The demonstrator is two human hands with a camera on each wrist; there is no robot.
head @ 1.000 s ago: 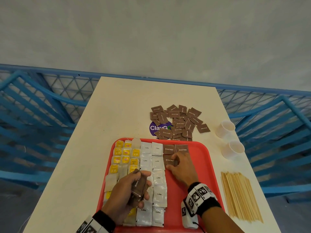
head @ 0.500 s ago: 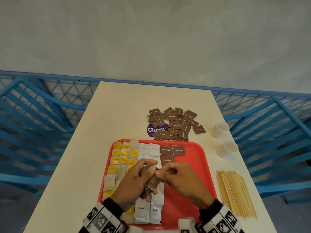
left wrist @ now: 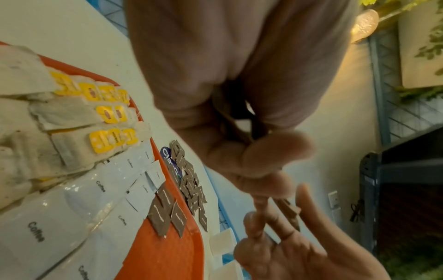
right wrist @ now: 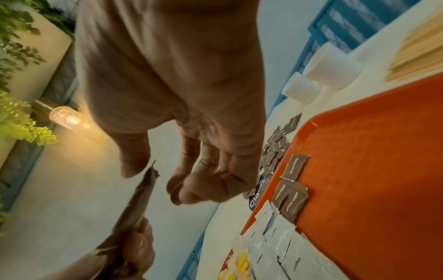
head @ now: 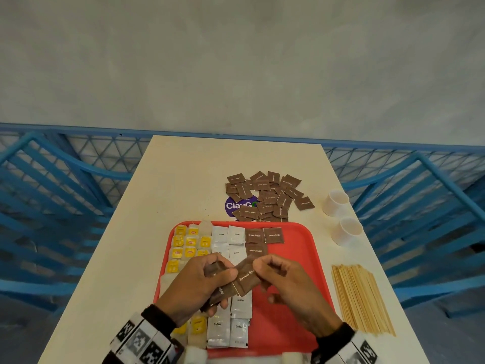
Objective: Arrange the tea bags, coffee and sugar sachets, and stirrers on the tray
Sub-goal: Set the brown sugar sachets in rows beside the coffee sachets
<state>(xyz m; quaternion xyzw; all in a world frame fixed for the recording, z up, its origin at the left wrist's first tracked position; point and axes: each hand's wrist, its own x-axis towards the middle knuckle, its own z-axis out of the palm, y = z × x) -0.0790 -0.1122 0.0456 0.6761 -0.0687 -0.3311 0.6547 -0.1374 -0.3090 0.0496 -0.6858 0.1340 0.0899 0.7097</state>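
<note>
At the centre of the head view, our left hand (head: 199, 282) curls its fingers and thumb around a small stack of brown sugar sachets (head: 223, 285). Our right hand (head: 286, 282) pinches the top sachet (head: 246, 277) of this stack with thumb and forefinger, its other fingers loosely bent. In the right wrist view the pinch itself is not clear, so we judge it from the head view.

Below the hands lies the red tray (head: 296, 248), in the lower middle of the frame. On its left part the tea bags (head: 189, 243) with yellow tags lie in rows; we see about ten tags, others are hidden under the hand. Next to them stand two columns of white coffee sachets (head: 228, 236), about eight visible. Three brown sugar sachets lie flat on the tray (head: 263, 236), just above our fingers.

We judge the task about half done: tea and coffee look placed, sugar is only begun. The loose pile of brown sachets (head: 267, 197) above the tray, roughly twenty, is still on the table. The bundle of wooden stirrers (head: 360, 298), too many to count, lies at the lower right, untouched. Two white cups (head: 341, 216) stand at the right.
</note>
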